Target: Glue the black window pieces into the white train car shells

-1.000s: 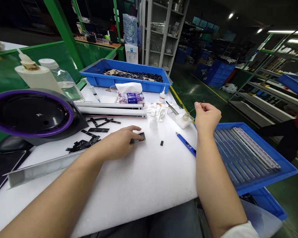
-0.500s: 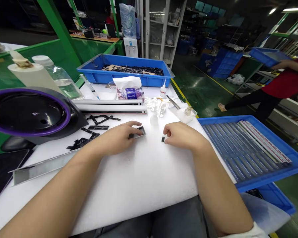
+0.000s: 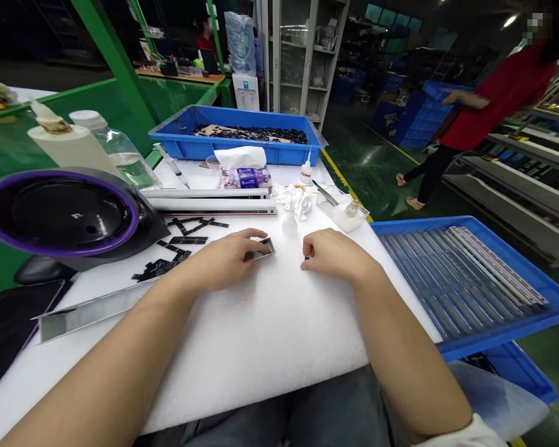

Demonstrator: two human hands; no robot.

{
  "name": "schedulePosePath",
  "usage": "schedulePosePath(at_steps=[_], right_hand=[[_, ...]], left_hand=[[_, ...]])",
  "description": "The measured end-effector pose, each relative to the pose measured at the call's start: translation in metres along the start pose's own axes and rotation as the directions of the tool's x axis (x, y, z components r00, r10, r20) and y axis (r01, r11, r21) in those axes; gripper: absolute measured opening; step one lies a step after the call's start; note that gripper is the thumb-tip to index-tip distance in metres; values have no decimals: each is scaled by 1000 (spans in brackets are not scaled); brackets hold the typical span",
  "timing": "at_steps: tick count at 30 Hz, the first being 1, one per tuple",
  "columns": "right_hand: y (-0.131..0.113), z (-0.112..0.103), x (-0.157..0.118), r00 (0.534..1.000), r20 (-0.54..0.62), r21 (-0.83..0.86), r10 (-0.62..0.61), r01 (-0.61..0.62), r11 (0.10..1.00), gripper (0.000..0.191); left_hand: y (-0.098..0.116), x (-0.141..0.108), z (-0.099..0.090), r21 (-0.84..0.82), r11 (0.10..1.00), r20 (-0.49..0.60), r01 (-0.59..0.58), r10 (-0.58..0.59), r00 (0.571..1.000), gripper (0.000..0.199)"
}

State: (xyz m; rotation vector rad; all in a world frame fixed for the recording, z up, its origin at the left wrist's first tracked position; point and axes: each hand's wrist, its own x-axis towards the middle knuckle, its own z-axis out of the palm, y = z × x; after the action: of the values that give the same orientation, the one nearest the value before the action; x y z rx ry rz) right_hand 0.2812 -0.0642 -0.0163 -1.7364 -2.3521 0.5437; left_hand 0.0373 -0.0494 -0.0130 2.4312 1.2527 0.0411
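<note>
White tabletop (image 3: 270, 329): black piece (image 3: 307, 257) between fingertips of the right hand (image 3: 333, 253).

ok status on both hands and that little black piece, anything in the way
Right hand: fingers pinching small black piece. Left hand: at metal channel's far end. Crumpled tissue beyond both, not between them.

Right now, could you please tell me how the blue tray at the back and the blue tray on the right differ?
The back tray holds small black pieces, while the right tray holds long strips. The back tray's load is jumbled; the right tray's lies in neat rows. The back tray sits beyond the tissue pack, the right tray beside the table. Both are blue and rectangular.
</note>
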Motion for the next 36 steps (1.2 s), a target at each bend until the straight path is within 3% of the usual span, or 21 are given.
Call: schedulePosePath(at_steps=[6,8,10,11,13,15,16,18,20,24,27,31,34,36], right_hand=[[6,0,3,1000,-13,75,13,-12,997,6],[9,-2,6,997,-72,145,16,-5,989,12],[12,-5,11,978,-193,347,75,-3,938,12],[14,-7,14,959,-249,501,139,5,865,10],[17,-12,19,908,-293,796,299,58,603,9],[21,-17,22,864,-283,936,417,153,317,9],[22,-19,23,851,-279,956,445,201,216,9],[25,-22,22,844,-278,960,458,266,94,8],[27,-22,21,866,-255,961,430,275,14,9],[32,-20,21,906,-180,968,383,233,-97,7],[34,-18,22,912,-167,964,376,230,-130,4],[34,-13,23,909,-216,955,357,272,-117,10],[28,-10,23,887,-354,935,296,337,108,18],[18,-10,20,886,-411,898,214,354,261,23]], left_hand=[[1,-1,-2,31,1000,3,-1,1,1000,44],[2,-3,0,76,997,-25,-5,7,1000,46],[8,-5,3,145,989,-71,-29,40,997,47],[14,-6,5,189,981,-98,-49,69,993,47],[32,-5,12,286,954,-152,-84,132,980,45],[56,-1,21,381,920,-199,-93,180,963,39],[68,2,26,419,903,-210,-101,204,956,35],[91,8,37,461,876,-214,-143,266,940,30],[106,12,47,479,847,-198,-231,361,911,30],[112,-3,59,558,723,-158,-408,575,803,27],[94,-41,57,598,677,-164,-429,628,761,30],[40,-114,44,581,766,-346,-276,539,768,43],[-11,-160,38,543,832,-487,-111,420,766,54],[-40,-177,41,495,869,-538,-18,323,779,59]])
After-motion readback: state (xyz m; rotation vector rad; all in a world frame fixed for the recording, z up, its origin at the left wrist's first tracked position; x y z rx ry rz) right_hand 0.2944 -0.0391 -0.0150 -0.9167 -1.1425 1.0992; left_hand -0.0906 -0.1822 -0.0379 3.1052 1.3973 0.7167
